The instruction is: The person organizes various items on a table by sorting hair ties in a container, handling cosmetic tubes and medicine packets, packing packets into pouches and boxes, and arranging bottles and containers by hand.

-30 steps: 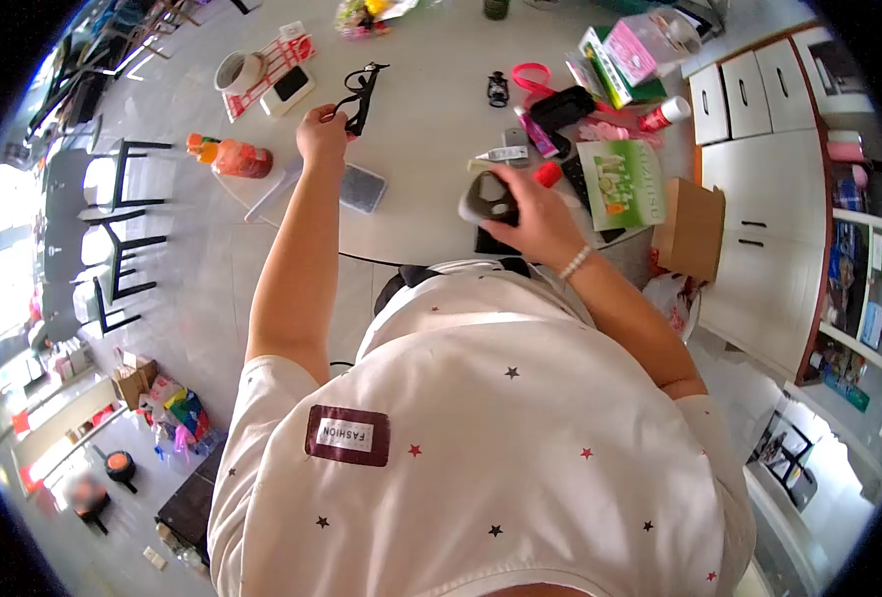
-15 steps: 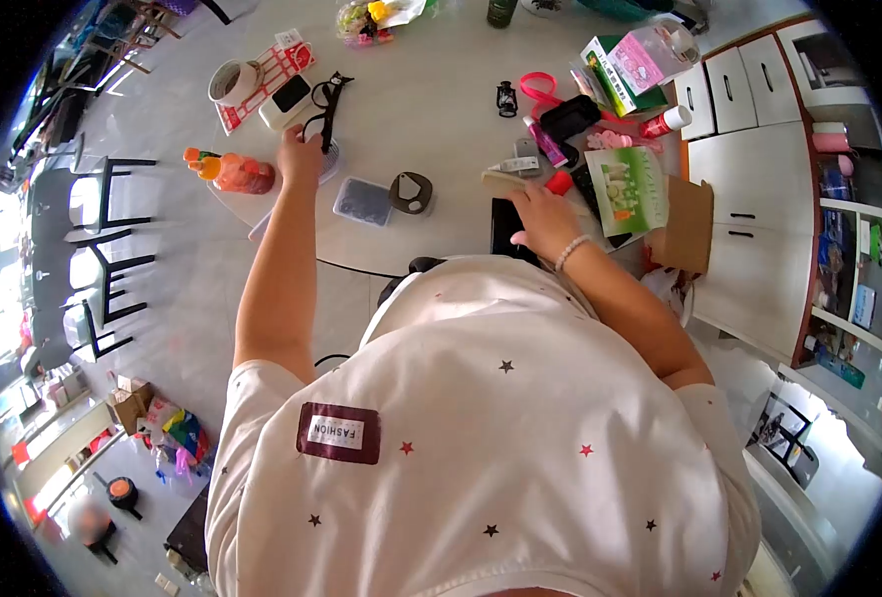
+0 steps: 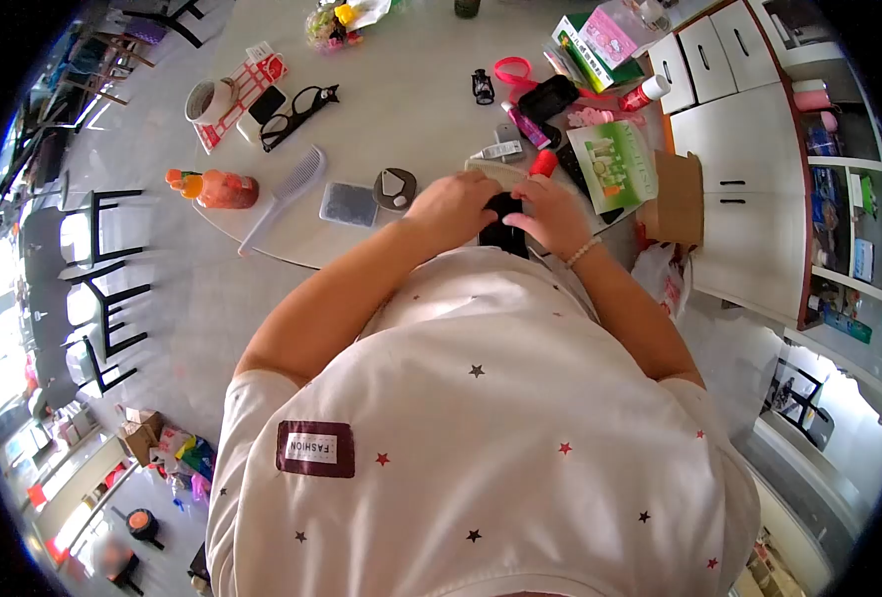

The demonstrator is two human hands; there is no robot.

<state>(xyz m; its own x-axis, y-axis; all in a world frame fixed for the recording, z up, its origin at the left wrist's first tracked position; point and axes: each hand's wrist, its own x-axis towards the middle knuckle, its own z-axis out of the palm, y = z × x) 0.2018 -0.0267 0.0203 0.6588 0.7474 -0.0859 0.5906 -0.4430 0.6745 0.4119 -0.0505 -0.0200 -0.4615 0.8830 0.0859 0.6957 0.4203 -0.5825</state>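
Observation:
My left hand [image 3: 451,211] and my right hand [image 3: 552,214] are close together at the near table edge. Their curled fingers meet a cream-coloured item [image 3: 498,172], largely covered by them. Between the hands lies a black object [image 3: 501,235], partly hidden. Just above my right hand is a red cap [image 3: 543,162]. Left of my left hand rest a round grey item [image 3: 395,188] and a clear flat case [image 3: 348,204]. Farther left are a pale comb [image 3: 298,179] and black-framed glasses [image 3: 297,117].
An orange bottle [image 3: 224,189] and a tape roll [image 3: 210,101] stand on the left of the table [image 3: 391,109]. At right are a green-and-white packet [image 3: 615,169], a black case [image 3: 548,98], a red-and-white tube [image 3: 645,93] and a cardboard box [image 3: 678,199].
The round grey item was set down beside the clear case. My left hand let go of the glasses, now lying on the table, and moved right to join my right hand.

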